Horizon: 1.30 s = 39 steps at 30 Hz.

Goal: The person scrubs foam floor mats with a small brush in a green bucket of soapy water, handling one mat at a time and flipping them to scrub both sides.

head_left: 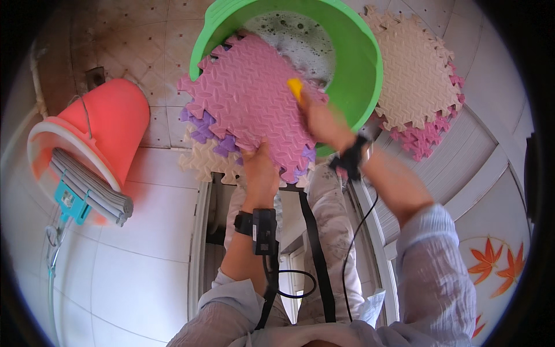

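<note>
A pink foam puzzle mat (pixel 243 87) with a raised tread pattern lies tilted over the near-left rim of a green basin (pixel 358 63). Purple (pixel 202 124) and cream (pixel 202 156) foam mats show beneath it. My left hand (pixel 261 168) grips the pink mat's near edge, with the fingers partly hidden under it. Over the mat's right side, my right hand (pixel 326 121) is closed around a small yellow tool (pixel 295 89), perhaps a brush. Motion blurs that hand, and its lower side is hidden. Foamy water (pixel 295 43) shows inside the basin.
At the right, cream foam mats (pixel 410 75) are stacked over pink ones (pixel 419 141). An orange bucket (pixel 115 118) lies on its side at the left, with a grey sponge mop (pixel 92 185) by its mouth. A black cable (pixel 347 254) hangs from my right wrist.
</note>
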{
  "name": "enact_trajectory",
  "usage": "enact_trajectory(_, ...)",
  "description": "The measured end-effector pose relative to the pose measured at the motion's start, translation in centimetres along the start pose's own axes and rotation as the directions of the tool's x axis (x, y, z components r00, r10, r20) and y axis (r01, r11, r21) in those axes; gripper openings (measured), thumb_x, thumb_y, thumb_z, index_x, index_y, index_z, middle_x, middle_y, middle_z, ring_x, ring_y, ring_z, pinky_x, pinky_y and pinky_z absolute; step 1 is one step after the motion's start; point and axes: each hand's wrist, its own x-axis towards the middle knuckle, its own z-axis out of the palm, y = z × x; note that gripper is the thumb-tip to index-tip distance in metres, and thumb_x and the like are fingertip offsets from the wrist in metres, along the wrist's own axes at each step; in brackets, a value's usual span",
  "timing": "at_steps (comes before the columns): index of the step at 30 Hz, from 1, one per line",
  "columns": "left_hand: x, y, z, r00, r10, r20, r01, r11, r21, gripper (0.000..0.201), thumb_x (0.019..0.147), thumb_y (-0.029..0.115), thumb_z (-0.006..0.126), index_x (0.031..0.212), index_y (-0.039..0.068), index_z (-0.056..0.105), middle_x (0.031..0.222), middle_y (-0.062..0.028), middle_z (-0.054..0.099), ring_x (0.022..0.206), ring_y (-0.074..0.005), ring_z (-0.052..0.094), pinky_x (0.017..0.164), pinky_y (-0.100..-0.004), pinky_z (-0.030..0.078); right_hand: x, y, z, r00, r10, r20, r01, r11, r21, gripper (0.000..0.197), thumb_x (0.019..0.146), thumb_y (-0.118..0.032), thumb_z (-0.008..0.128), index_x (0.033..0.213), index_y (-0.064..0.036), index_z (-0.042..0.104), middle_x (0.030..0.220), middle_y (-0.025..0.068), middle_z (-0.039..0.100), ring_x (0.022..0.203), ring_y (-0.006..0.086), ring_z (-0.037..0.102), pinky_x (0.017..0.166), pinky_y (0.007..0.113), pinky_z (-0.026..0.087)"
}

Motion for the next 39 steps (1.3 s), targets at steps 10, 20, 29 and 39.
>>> enact_trajectory(10, 0.5, -0.2, -2.2, 0.891, 0.447, 0.081, -0.440, 0.804, 0.400, 0.030, 0.091, 0.011, 0.051, 0.119, 0.002, 0.046, 0.111, -0.0053, 0.055, 0.097, -0.0139, 0.052, 0.083, -0.0256, 0.042, 8.4, -4.2, 2.4, 0.992, -0.001, -0.130, 0.049, 0.928, 0.369, 0.043, 0.088, -0.015, 0.045, 0.130, -0.0096, 0.037, 0.081, 0.0271, 0.060, 0.069, 0.0426, 0.059, 0.063, 0.049, 0.047)
enact_trajectory(20, 1.1, -1.5, -0.6, 0.912, 0.380, 0.157, -0.411, 0.846, 0.340, 0.029, 0.090, 0.003, 0.047, 0.119, 0.002, 0.043, 0.104, -0.0034, 0.055, 0.090, -0.0101, 0.052, 0.078, -0.0234, 0.044, 12.8, -2.1, 1.1, 0.982, -0.065, -0.175, 0.108, 0.964, 0.245, 0.044, 0.088, -0.017, 0.046, 0.131, -0.0118, 0.040, 0.072, 0.0231, 0.060, 0.063, 0.0406, 0.058, 0.057, 0.050, 0.044)
enact_trajectory(29, 1.2, 1.5, -3.0, 0.954, 0.270, 0.133, -0.301, 0.869, 0.392, 0.029, 0.088, 0.000, 0.045, 0.117, 0.003, 0.043, 0.102, -0.0040, 0.055, 0.086, -0.0098, 0.052, 0.074, -0.0230, 0.044, 3.1, -9.8, -0.3, 0.945, -0.273, -0.178, 0.325, 0.823, 0.466, 0.046, 0.089, -0.022, 0.047, 0.133, -0.0116, 0.038, 0.074, 0.0230, 0.060, 0.064, 0.0404, 0.058, 0.059, 0.050, 0.045)
enact_trajectory(39, 1.8, 1.0, -3.2, 0.953, 0.278, 0.117, -0.302, 0.874, 0.381, 0.028, 0.089, 0.003, 0.045, 0.117, 0.001, 0.043, 0.102, -0.0035, 0.053, 0.086, -0.0094, 0.050, 0.072, -0.0227, 0.043, 3.4, -9.5, 0.7, 0.959, -0.220, -0.181, 0.281, 0.830, 0.482, 0.048, 0.089, -0.020, 0.048, 0.135, -0.0178, 0.036, 0.083, 0.0217, 0.062, 0.067, 0.0411, 0.058, 0.063, 0.049, 0.047)
